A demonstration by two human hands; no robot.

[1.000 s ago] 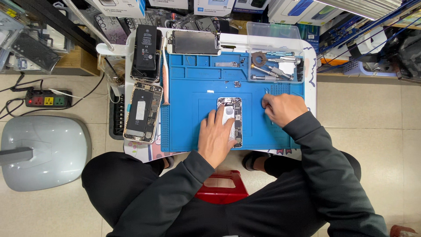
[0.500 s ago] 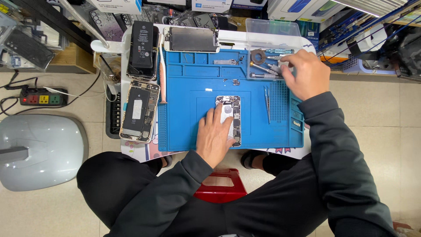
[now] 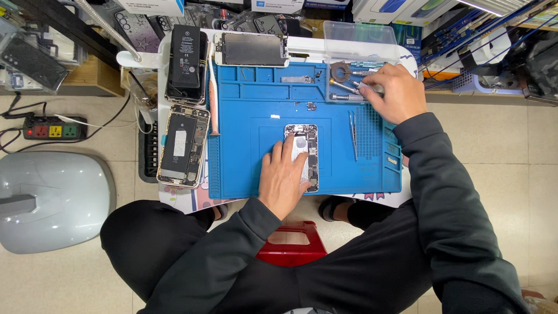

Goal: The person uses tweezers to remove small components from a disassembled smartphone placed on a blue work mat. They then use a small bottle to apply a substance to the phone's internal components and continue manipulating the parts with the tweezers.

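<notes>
Left hand (image 3: 283, 185) lies flat, fingers spread, pinning an opened phone (image 3: 306, 156) mid-surface. Right hand (image 3: 390, 93) pinches a slim tool (image 3: 365, 87) at the far right corner tray; likely tool-picking step.

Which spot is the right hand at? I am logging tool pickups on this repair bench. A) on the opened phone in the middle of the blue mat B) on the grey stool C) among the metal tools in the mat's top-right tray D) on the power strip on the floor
C: the right hand reaches among the metal tools in the top-right tray of the blue mat, while the left hand rests on the opened phone.
</notes>
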